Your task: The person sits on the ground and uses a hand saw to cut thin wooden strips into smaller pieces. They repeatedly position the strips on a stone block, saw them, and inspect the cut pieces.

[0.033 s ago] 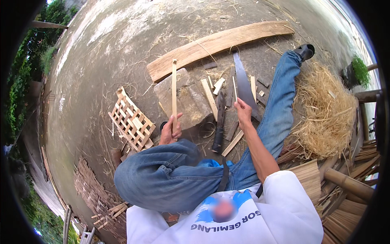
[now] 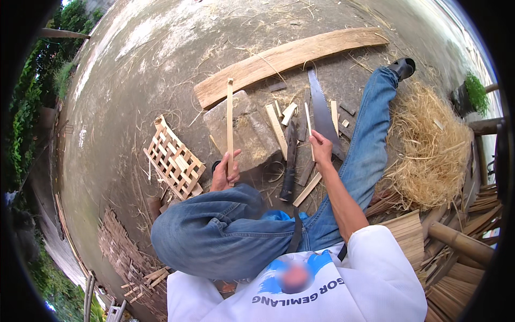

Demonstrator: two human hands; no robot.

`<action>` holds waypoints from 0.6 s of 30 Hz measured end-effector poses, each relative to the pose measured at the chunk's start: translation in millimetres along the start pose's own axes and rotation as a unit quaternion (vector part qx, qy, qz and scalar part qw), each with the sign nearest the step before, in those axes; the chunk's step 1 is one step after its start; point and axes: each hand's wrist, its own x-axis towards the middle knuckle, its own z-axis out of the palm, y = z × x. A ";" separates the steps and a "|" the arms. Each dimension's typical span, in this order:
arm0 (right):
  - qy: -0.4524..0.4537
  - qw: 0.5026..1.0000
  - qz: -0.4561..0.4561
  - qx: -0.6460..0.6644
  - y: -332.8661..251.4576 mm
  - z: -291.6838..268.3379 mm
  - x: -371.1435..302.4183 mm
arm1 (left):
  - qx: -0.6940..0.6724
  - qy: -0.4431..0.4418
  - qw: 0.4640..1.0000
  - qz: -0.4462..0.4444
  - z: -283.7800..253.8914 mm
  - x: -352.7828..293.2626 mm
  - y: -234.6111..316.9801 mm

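Note:
My left hand [image 2: 226,170] is closed round the lower part of a long, flat bamboo strip [image 2: 230,118], which stands up over a stone block [image 2: 244,129] and has a small knob at its far end. To the right, my right hand [image 2: 321,146] pinches a thin, pale bamboo strip [image 2: 308,118]. Just beyond that hand lies a handsaw [image 2: 319,96], teeth showing along its right edge. Between my hands rests a large knife [image 2: 290,166] with a dark handle. Offcuts of pale wood [image 2: 277,130] are scattered around it.
A long plank [image 2: 289,60] lies across the far side. Left of the block is an open woven bamboo panel [image 2: 177,161]. A heap of shavings [image 2: 429,150] sits right of my outstretched leg [image 2: 370,129]. Bamboo poles [image 2: 461,241] and slats are at the lower right.
The thin strip in my right hand has turned slightly, and its lower end now shows below the fingers. My left hand and its strip look almost unmoved.

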 end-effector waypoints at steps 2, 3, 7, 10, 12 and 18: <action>-0.015 0.996 -0.020 -0.084 2.5 -5.6 1.1 | 0.004 0.009 1.000 0.001 2.7 3.2 3.2; -0.023 0.994 -0.012 -0.106 8.3 -4.5 6.1 | 0.003 0.010 1.000 0.002 4.2 5.6 5.0; -0.029 0.966 -0.050 -0.253 11.5 2.7 -5.5 | -0.007 0.005 1.000 0.005 -3.7 6.3 1.6; 0.002 0.938 -0.116 -0.328 18.5 6.2 -12.5 | 0.013 0.005 1.000 -0.001 -4.1 8.7 1.2; 0.038 0.924 -0.161 -0.345 22.8 11.4 -17.0 | 0.029 0.005 1.000 -0.001 -4.0 9.0 1.3; -0.001 0.914 -0.121 -0.387 33.1 19.0 -6.4 | 0.081 -0.003 0.997 -0.011 3.6 10.7 2.6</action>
